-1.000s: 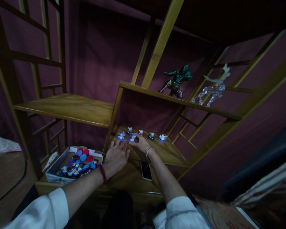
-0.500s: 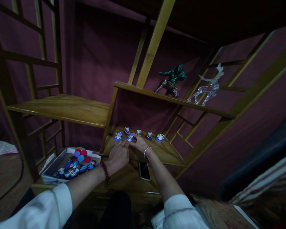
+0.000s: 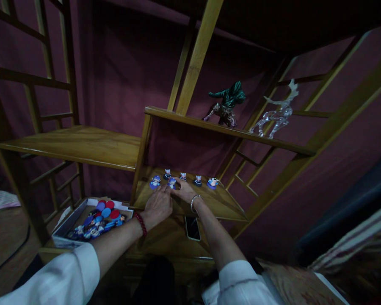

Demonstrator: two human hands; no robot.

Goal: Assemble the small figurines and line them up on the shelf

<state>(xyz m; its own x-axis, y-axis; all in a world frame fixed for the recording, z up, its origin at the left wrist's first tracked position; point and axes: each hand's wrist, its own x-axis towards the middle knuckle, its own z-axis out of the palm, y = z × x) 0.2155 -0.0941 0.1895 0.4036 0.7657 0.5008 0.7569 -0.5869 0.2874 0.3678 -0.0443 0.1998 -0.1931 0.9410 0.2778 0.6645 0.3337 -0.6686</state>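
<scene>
Head view: I see both bare hands working at a small wooden shelf (image 3: 209,204), around a purple-haired toy figurine on a purple base (image 3: 172,182), which stands near the shelf's left end. The right hand (image 3: 186,195) curves its thumb and index finger around the figurine's right side; the left hand (image 3: 159,206) brings its fingertips close to the near side of the base. Overlapping fingers hide the contact, so I cannot tell whether either grip is closed on it.

My main worry is crowding. A matching purple-haired figurine (image 3: 155,181) stands just left, and three small black-and-white figurines (image 3: 198,181) stand to the far side and the right, so a knuckle passing too wide could topple one. With two hands meeting at one narrow base, uneven pressure might tip the figurine. The blue-and-white figurine (image 3: 212,183) at the row's right end seems safer, being well apart from the fingers. A dark-screened phone (image 3: 193,228) lies beside the right forearm, where a dropped elbow might nudge it.

As for containers, I make out one: an open, pale cardboard box (image 3: 63,242) at left, holding red discs (image 3: 114,214), blue and purple discs, and a jumble of blue-and-white toy pieces (image 3: 93,231), too tangled to count.
</scene>
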